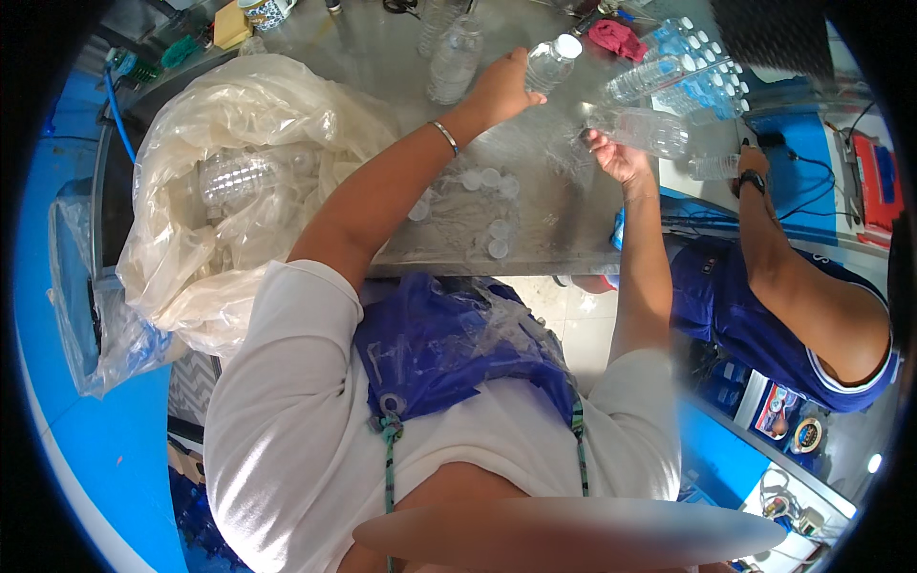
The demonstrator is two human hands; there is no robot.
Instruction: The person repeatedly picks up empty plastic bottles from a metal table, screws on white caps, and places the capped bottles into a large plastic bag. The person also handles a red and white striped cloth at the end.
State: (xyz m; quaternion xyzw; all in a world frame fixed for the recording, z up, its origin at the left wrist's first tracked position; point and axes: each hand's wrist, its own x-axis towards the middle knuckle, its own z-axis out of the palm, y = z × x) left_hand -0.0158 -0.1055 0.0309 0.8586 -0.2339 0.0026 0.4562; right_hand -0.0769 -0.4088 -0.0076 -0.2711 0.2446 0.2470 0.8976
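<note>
Over the metal counter, as the head view has it, the person's left grip is curled around a clear bottle with a white cap, while the right grip pinches a second clear bottle near its neck, the bottle lying almost level with its base toward the right. From where I stand, that neck-end pinch looks the weaker hold: the smooth body reaches well past the fingers and could swing or slip; whether the counter bears any of it I cannot tell. Loose pale caps lie scattered toward the counter's near side, and a brushing forearm might send some to the tiled floor. An upright bottle stands just beside the left grip, close enough to be tipped by a careless wrist. Rightward, a cluster of capped bottles and a red cloth crowd the space, and a co-worker's hand at another bottle could be bumped by a wide reach. At left, a bulging plastic bag with more bottles inside hems in the left forearm.
</note>
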